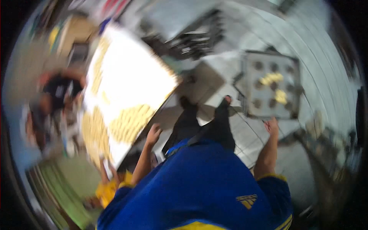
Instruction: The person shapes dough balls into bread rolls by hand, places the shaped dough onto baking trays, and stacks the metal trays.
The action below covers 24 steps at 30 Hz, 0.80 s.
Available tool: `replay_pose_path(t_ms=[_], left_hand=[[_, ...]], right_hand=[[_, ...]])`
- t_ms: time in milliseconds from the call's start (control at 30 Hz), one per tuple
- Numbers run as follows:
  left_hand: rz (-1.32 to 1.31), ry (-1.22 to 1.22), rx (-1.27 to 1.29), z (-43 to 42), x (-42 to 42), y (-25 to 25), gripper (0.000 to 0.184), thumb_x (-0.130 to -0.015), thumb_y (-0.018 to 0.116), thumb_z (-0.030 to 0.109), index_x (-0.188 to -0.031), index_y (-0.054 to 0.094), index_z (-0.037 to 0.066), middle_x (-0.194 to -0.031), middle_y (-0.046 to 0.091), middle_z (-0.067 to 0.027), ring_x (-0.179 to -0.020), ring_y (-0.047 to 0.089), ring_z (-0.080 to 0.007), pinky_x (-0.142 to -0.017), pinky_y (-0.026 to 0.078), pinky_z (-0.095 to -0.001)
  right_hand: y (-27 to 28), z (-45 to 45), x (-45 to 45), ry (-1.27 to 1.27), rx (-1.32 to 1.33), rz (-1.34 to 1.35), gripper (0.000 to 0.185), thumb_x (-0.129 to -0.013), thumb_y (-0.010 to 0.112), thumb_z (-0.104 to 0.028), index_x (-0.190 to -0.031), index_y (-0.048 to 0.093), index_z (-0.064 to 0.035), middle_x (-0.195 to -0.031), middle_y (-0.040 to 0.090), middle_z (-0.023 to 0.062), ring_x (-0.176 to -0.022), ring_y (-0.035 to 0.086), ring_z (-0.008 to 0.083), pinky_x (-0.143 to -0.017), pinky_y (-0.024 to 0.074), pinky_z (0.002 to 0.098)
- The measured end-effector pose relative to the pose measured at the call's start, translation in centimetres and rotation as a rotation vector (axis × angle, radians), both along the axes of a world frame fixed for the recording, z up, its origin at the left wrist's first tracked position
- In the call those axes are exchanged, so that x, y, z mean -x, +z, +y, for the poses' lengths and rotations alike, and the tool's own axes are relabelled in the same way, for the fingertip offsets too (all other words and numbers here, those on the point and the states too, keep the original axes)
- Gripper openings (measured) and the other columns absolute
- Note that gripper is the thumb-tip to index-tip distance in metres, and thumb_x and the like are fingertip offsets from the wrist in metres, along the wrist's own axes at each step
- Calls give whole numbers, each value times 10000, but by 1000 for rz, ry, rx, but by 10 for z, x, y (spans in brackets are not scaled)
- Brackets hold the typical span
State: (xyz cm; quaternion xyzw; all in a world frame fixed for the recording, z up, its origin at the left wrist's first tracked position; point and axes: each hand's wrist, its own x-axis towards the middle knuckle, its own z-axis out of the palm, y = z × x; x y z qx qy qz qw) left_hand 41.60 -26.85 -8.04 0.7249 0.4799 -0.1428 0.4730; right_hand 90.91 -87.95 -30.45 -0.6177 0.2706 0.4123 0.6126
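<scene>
Beside the right edge of a white table (130,73) is my left hand (154,134), its fingers curled in and blurred; whether anything is inside them I cannot make out. Rows of pale yellow pieces (131,122) cover parts of the table. On the other side, my right hand (271,125) is at the lower edge of a square tray (266,109), with some fingers extended and no object seen in it. Dark round spots and two small clusters of yellow pieces (281,96) show on the tray.
At the left, a person in a dark top (61,90) is beyond the table. Another person in yellow (107,191) reaches to its lower end. Dark racks (199,38) stand ahead, over a tiled floor (243,134).
</scene>
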Motion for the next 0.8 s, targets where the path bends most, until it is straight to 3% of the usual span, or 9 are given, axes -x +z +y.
replay_pose_path(t_ms=[33,67,167,233,267,333,467,533,800], left_hand=[[-3,91,-58,-8,18,-3,530,-943,682,242,-1384,554,-23,-1361,632,-214,-1306,580,-316,-1102,442,-411],[51,171,-104,-15,24,6,558,-913,711,272,-1388,568,16,-1372,626,-236,-1304,585,-351,-1092,457,-434],[163,351,-229,-20,85,-3,601,-866,751,287,-1403,581,78,-1344,605,-267,-1239,610,-387,-1044,497,-463],[143,476,-295,-19,126,-8,590,-853,755,267,-1385,586,79,-1274,590,-270,-1161,625,-401,-998,518,-459],[142,530,-287,-12,145,-11,590,-853,755,267,-1385,586,79,-1274,590,-270,-1161,625,-401,-998,518,-459],[167,614,-382,6,190,-9,573,-845,748,238,-1372,587,80,-1247,591,-266,-1155,618,-420,-1016,512,-454],[137,772,-439,55,267,-6,608,-836,742,203,-1402,555,84,-1282,560,-259,-1204,589,-435,-1058,495,-451],[105,757,-645,78,300,-8,660,-822,742,189,-1434,517,86,-1357,519,-249,-1271,543,-437,-1094,473,-466],[42,668,-620,133,371,-49,1033,-680,856,193,-1580,353,142,-1510,278,-324,-1422,346,-529,-1175,417,-540]], right_hand=[[-2,11,-3,104,-85,69,342,-1013,584,-428,-956,654,-98,-665,569,10,-468,466,112,-411,422,278],[16,45,-8,416,196,184,396,-1004,577,-440,-1025,647,-51,-759,659,58,-513,531,127,-419,426,278],[41,131,23,517,134,48,468,-1007,622,-486,-1017,681,-22,-806,712,130,-552,619,173,-507,479,335],[98,212,37,928,386,196,387,-1008,642,-415,-1048,681,-32,-873,726,122,-600,652,180,-540,503,356],[87,234,36,978,400,179,387,-1008,642,-415,-1048,681,-32,-873,726,122,-600,652,180,-540,503,356],[68,271,48,1049,-161,31,367,-1008,648,-396,-1042,690,-33,-902,737,95,-658,680,177,-529,503,354],[150,440,102,1236,222,-194,311,-1044,573,-392,-1144,642,-105,-904,698,28,-658,653,129,-523,452,265],[181,498,139,1269,209,-227,306,-1050,569,-391,-1175,633,-119,-926,691,21,-660,649,119,-524,449,262],[229,606,264,1575,145,-238,302,-1071,582,-333,-1287,594,-122,-1060,685,46,-699,661,119,-552,495,270]])
